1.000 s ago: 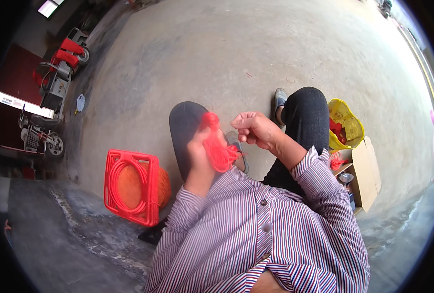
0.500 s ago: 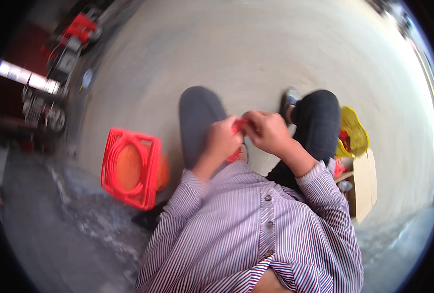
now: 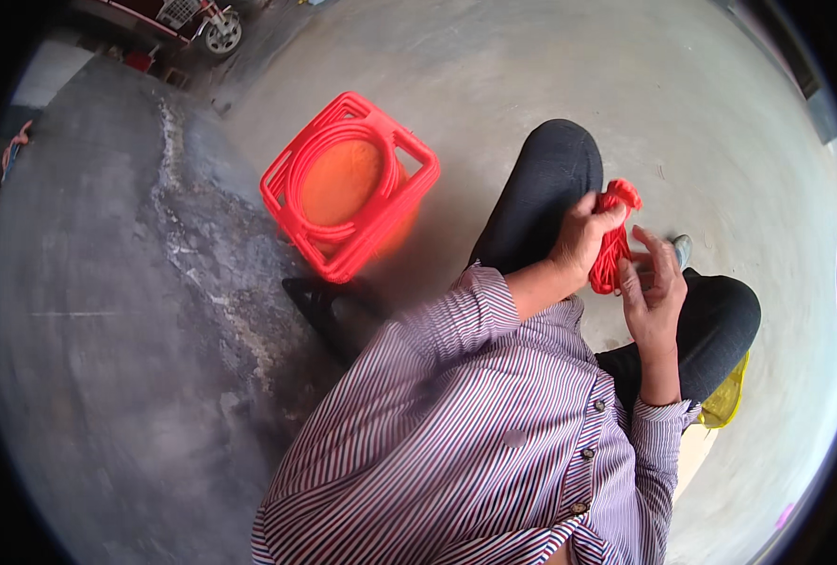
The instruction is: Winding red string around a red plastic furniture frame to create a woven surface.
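Note:
My left hand [image 3: 585, 237] is closed around a bundle of red cord [image 3: 610, 252], its thumb lying across the upper part. A bunched red tuft sticks out above that grip, and looped strands hang below it. On the other side, my right hand [image 3: 657, 297] has its fingers apart beside the lower strands. Its fingertips come close to the cord; whether they touch it I cannot tell. Both hands are above my lap, between my dark-trousered knees.
To the left stands a red plastic frame [image 3: 338, 268] with curved red rings around an orange round surface [image 3: 341, 184]. A yellow container [image 3: 727, 400] and pale cardboard [image 3: 693, 457] show beside my right leg. A wheeled vehicle [image 3: 222, 36] is at the far left.
My view has swung left, so the red frame appears nearer the middle. The two hands, closed together on the red cord before, are now apart; the right hand has opened.

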Action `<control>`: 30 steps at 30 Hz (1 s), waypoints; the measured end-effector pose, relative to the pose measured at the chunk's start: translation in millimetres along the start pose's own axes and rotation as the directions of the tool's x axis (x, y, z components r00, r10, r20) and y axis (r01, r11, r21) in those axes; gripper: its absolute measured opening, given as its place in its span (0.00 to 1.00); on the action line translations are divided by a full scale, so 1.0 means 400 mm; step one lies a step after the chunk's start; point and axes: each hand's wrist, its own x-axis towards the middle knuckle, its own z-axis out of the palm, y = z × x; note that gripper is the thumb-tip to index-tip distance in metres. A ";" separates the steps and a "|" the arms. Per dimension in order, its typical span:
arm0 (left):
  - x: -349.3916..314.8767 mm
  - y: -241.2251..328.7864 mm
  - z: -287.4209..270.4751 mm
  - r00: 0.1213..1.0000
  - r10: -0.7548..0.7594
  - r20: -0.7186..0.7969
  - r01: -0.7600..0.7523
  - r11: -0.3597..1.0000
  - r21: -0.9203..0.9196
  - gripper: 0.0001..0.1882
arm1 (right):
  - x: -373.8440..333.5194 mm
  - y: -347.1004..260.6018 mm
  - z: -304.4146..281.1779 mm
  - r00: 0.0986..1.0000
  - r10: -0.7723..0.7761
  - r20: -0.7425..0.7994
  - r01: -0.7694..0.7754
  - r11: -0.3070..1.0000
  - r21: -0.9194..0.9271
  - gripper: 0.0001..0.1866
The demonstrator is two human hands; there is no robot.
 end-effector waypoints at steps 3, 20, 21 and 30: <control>-0.002 0.026 -0.010 0.997 0.042 0.070 -0.034 0.994 -0.103 0.11 | -0.001 0.030 0.006 0.969 0.171 0.177 -0.215 0.937 0.277 0.25; -0.162 0.093 -0.152 0.824 0.311 0.473 -0.566 0.453 0.689 0.07 | 0.014 0.082 -0.097 0.958 0.176 0.227 -0.254 0.152 0.955 0.22; -0.182 0.124 -0.193 0.852 0.244 0.463 -0.523 0.442 0.729 0.06 | 0.014 0.099 -0.104 0.964 0.185 0.191 -0.223 0.170 0.960 0.21; -0.366 0.148 -0.558 0.701 -0.690 -0.179 -0.110 -0.352 0.929 0.14 | 0.008 0.070 -0.105 0.941 0.300 0.157 -0.230 0.226 0.946 0.21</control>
